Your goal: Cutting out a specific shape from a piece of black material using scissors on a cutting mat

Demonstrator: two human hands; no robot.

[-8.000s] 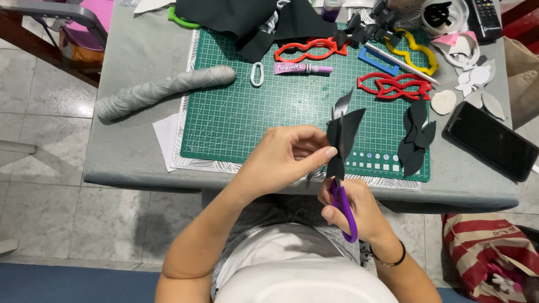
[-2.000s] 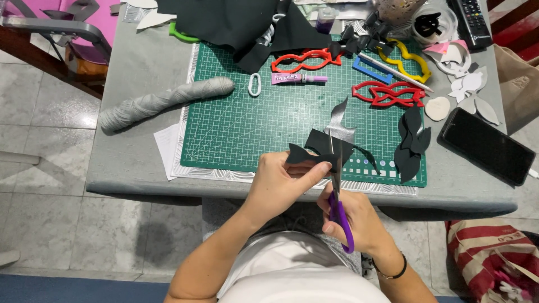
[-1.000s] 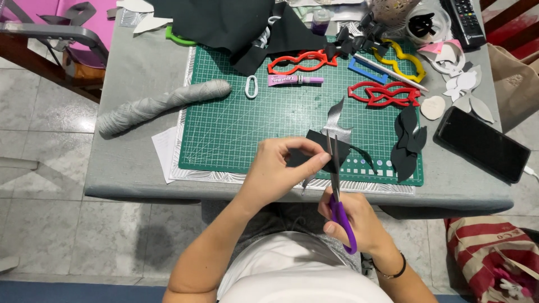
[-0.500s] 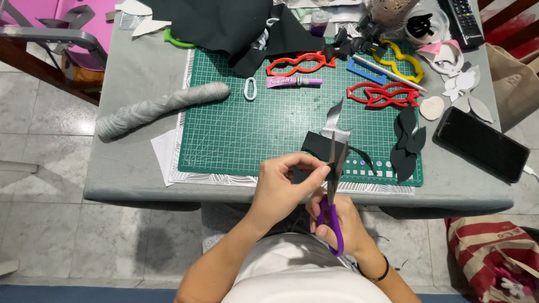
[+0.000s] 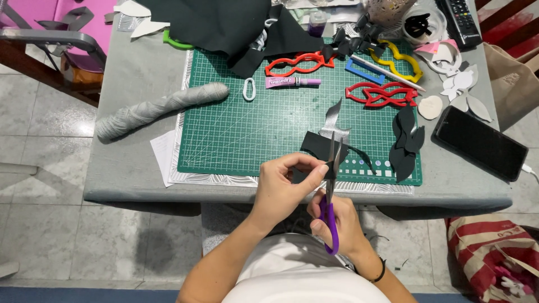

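Note:
My left hand point(image 5: 283, 185) pinches a small piece of black felt point(image 5: 319, 148) above the near edge of the green cutting mat point(image 5: 252, 123). My right hand point(image 5: 337, 221) grips purple-handled scissors point(image 5: 330, 191) just below it, their blades pointing up and open around the felt. A grey strip of material point(image 5: 332, 120) hangs off the far side of the felt. Several cut black felt shapes point(image 5: 405, 143) lie on the mat to the right.
Red stencils point(image 5: 382, 94), point(image 5: 297, 63), a yellow stencil point(image 5: 396, 62), a glue tube point(image 5: 292, 82) and black fabric point(image 5: 224, 25) lie at the back. A grey roll point(image 5: 157, 104) lies at the left, a black phone point(image 5: 478, 143) at the right, a striped bag point(image 5: 494, 258) on the floor.
The felt piece has been turned in my left hand as the scissors cut along it. Both hands have shifted slightly toward the mat's near edge.

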